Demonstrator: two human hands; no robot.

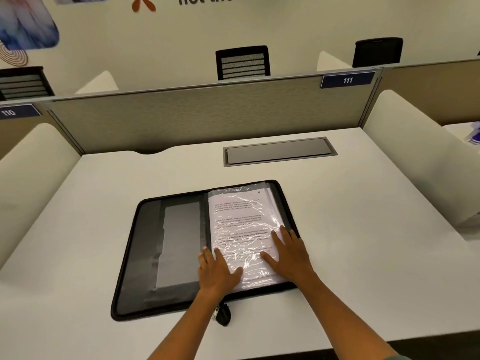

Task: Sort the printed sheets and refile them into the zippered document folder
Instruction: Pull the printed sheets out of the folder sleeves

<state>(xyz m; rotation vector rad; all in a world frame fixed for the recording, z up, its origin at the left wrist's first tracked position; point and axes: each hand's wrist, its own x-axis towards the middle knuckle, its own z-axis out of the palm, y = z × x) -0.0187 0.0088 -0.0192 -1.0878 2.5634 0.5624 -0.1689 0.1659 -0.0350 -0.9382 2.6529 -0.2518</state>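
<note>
Both our left hand (pixel 217 268) and right hand (pixel 289 252) lie flat, apart, on slippery plastic sleeves (pixel 241 229); thin sheets bend easily; we would pinch an edge.

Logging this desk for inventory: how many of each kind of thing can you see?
Folder: 1
Sleeved sheet stack: 1
Hands: 2
Cable hatch: 1
Number plates: 2
Chairs: 3
Total: 10

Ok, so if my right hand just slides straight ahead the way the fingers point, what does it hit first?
Nothing stands up in its path. The right hand would glide over the sleeved sheets, likely crossing the folder at its right zipper edge next, then bare desk.
</note>
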